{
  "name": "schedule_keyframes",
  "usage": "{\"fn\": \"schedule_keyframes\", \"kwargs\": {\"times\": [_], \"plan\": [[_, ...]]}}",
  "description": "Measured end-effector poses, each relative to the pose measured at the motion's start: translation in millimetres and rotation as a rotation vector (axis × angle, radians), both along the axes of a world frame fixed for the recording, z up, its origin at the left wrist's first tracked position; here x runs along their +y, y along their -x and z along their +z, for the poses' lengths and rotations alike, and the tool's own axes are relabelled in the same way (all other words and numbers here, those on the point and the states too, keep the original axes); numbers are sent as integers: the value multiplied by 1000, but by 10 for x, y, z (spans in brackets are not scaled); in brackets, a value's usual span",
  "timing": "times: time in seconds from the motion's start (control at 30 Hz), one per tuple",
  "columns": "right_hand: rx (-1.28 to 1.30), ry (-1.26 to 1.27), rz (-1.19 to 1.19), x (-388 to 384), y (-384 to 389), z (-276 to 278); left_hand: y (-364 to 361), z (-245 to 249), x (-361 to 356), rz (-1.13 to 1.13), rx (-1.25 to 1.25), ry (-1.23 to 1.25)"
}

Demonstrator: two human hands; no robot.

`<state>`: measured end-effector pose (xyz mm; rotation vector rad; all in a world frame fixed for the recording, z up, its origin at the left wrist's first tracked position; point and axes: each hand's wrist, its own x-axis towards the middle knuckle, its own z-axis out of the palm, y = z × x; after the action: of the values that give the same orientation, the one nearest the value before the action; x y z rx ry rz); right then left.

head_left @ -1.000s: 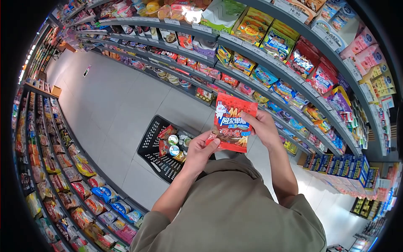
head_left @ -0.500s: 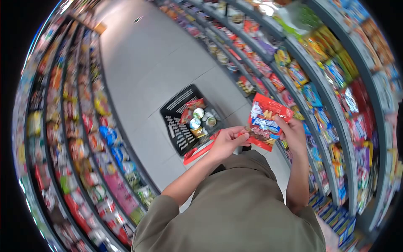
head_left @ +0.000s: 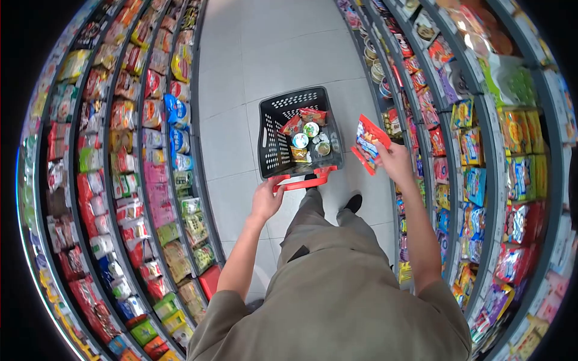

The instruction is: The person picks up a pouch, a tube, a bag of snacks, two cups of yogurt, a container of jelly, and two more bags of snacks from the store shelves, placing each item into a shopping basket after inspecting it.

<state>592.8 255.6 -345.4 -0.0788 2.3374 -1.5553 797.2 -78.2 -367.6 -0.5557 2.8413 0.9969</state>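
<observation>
A red snack bag [head_left: 368, 139] with blue lettering is pinched in my right hand [head_left: 394, 163], held to the right of the basket. My left hand [head_left: 267, 195] is closed around the left end of the red handle [head_left: 301, 184]. That handle belongs to a black shopping basket [head_left: 269, 150] with perforated walls, in front of my feet. Inside lie red packets [head_left: 312, 116], white-lidded cups [head_left: 300, 140], a small round clear-lidded tub [head_left: 323, 148] and a yellow-brown packet [head_left: 301, 155].
Shelves of bagged snacks [head_left: 123, 114] line the aisle on my left. On my right, more shelves hold bright packets [head_left: 472, 144] and round tubs [head_left: 377, 71]. Grey tiled floor [head_left: 277, 48] runs between them. My dark shoe [head_left: 354, 203] stands behind the basket.
My left hand has moved from beside the snack bag left onto the basket handle. The bag is now in my right hand alone and is turned more edge-on. My view has rotated to face along the aisle.
</observation>
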Motion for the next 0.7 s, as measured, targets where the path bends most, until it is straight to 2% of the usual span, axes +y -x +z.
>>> {"fn": "schedule_keyframes", "kwargs": {"times": [0.13, 0.23, 0.33, 0.4, 0.5, 0.6, 0.7], "plan": [[-69, -30, -25, -731, 286, -511, 65, -325, -118, -61, -62, 39], [134, -393, 148, -1210, 506, -1021, 166, -472, -208, -15, -141, 9], [111, -413, 206, -1676, 642, -1650, 206, -621, -299, -15, -181, -30], [-3, -435, 252, -1931, 703, -1981, 179, -589, -304, -45, -172, -38], [0, -606, 466, -2297, 720, -2577, 221, -581, -406, -74, -124, -78], [-170, -717, 566, -2579, 661, -3395, 246, -602, -540, -112, -141, -143], [-247, -791, 616, -2743, 498, -4472, 302, -615, -649, -155, -127, -174]]}}
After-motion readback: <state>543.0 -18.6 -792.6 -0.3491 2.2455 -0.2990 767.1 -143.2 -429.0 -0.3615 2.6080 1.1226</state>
